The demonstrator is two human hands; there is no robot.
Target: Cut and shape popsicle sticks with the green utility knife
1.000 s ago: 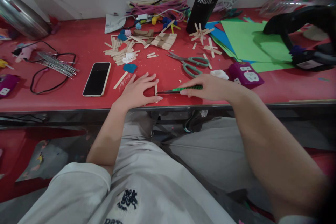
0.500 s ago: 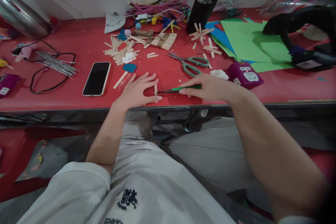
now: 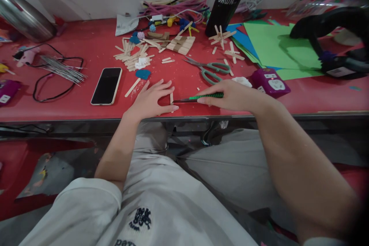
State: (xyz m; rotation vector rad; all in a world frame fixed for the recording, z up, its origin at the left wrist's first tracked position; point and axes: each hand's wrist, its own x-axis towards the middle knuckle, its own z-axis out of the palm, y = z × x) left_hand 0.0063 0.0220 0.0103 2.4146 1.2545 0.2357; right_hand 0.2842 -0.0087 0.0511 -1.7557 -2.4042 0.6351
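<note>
My right hand (image 3: pixel 230 95) is wrapped round the green ribbed handle of a craft knife (image 3: pixel 206 96), whose thin dark blade points left. The blade's tip meets a short wooden craft stick (image 3: pixel 172 97) standing lengthwise near the table's front edge. My left hand (image 3: pixel 152 99) pins this stick against the red tabletop, thumb at its near end and index finger at the far end. Its other fingers are spread. Beyond my hands lie grey-green scissors (image 3: pixel 211 70), half open. A blue lump (image 3: pixel 143 74) and a loose craft stick (image 3: pixel 132 87) are just past my left hand.
A phone (image 3: pixel 106 86) lies left of my hands, with thin metal wires (image 3: pixel 63 70) beyond it. Craft sticks (image 3: pixel 131 55) are heaped at the back. A black bottle (image 3: pixel 229 4), green paper (image 3: pixel 282 46), a purple plug adapter (image 3: pixel 270 82) and a black headset (image 3: pixel 334 42) stand right.
The knife and both hands hold nearly the same place against the stick. The whole view has shifted very slightly.
</note>
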